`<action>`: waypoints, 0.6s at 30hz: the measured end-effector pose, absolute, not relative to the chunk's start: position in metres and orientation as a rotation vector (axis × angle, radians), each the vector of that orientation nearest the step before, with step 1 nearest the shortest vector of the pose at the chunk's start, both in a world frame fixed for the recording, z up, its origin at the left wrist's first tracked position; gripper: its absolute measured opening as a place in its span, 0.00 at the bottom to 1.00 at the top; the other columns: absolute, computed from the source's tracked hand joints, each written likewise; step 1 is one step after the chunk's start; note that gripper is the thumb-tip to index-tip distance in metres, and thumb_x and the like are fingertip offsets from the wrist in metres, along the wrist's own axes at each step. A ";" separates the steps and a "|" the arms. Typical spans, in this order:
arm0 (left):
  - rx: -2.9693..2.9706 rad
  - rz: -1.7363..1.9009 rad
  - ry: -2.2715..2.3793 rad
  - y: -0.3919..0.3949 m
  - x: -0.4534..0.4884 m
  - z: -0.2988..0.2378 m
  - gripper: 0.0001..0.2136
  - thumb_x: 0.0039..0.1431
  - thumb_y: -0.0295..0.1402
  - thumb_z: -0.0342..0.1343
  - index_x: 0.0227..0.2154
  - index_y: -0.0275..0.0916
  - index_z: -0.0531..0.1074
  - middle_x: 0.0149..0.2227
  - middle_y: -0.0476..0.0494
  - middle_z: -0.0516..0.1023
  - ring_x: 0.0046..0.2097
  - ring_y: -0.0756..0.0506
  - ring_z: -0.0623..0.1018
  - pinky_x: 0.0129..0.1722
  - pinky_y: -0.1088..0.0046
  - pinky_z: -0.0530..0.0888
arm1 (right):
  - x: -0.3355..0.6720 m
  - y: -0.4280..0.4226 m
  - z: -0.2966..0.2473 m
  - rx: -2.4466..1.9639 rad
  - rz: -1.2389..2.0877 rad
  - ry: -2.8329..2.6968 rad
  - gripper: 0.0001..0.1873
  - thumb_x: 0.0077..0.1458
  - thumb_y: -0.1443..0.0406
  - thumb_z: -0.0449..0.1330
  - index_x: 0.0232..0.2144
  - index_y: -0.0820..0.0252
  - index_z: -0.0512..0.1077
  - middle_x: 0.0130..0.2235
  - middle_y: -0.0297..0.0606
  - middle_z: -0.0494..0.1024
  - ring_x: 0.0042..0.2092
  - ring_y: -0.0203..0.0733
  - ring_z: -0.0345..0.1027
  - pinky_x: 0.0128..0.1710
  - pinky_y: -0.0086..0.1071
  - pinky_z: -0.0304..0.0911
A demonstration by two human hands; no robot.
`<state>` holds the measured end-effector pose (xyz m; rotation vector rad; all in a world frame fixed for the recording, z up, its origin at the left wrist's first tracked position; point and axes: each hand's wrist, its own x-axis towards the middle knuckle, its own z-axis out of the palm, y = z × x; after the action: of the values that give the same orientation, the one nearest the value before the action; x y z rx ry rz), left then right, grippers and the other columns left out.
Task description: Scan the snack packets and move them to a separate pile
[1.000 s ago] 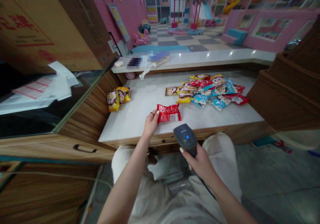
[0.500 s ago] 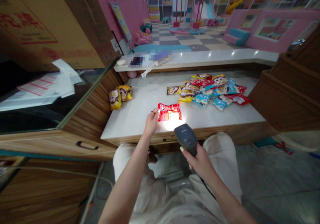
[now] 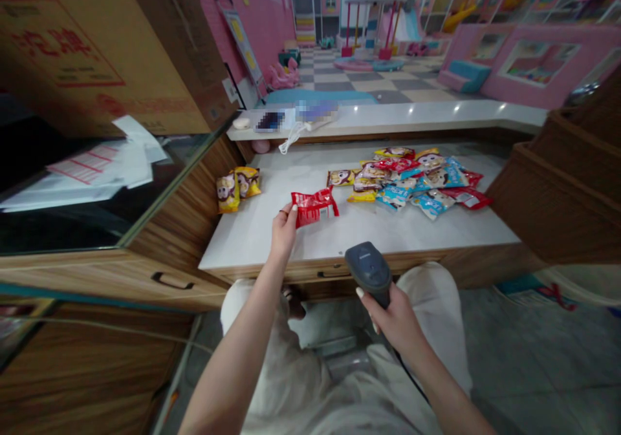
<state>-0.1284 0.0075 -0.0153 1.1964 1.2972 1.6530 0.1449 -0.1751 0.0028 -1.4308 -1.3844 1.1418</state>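
right hand [image 3: 395,322] curled tight round a barcode scanner [image 3: 369,268], handle hidden in the fist. left hand [image 3: 284,234] in a narrow pinch on the end of a crumpled red snack packet [image 3: 313,205], over the white stone counter [image 3: 252,241], near heaped snack packets [image 3: 407,186]; items on the far ledge [image 3: 291,118] blurred.

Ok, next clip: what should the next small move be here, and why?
Probably tilt the crinkled red foil snack packet, pinched in the left hand, toward the dark grey handheld barcode scanner in the right hand: the two are apart, and no barcode clearly shows on the packet's visible side.
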 end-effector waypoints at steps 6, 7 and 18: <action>1.848 1.525 1.893 -0.001 -0.189 0.005 0.22 0.76 0.41 0.51 0.63 0.39 0.78 0.61 0.33 0.85 0.65 0.34 0.82 0.68 0.53 0.76 | 0.147 -0.174 -0.004 -1.435 1.148 -1.382 0.15 0.62 0.51 0.67 0.34 0.54 0.75 0.15 0.24 0.67 0.16 0.39 0.61 0.17 0.29 0.57; 1.972 1.404 1.893 -0.002 -0.196 0.004 0.22 0.76 0.39 0.50 0.64 0.38 0.78 0.63 0.33 0.84 0.66 0.34 0.81 0.69 0.52 0.75 | 0.147 -0.174 -0.005 -1.440 1.144 -1.385 0.15 0.62 0.51 0.67 0.34 0.54 0.75 0.15 0.24 0.67 0.16 0.39 0.61 0.17 0.29 0.57; 2.119 0.839 2.059 0.061 -0.223 0.003 0.27 0.65 0.25 0.53 0.65 0.32 0.77 0.72 0.26 0.74 0.76 0.28 0.70 0.76 0.41 0.65 | 0.155 -0.165 -0.012 -1.463 1.125 -1.393 0.17 0.63 0.49 0.67 0.34 0.54 0.76 0.14 0.25 0.66 0.16 0.40 0.60 0.16 0.30 0.57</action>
<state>-0.2230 0.0609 0.0030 2.1192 2.0589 0.8387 0.1547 -0.1655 -0.0117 -1.4630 -1.3928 1.1253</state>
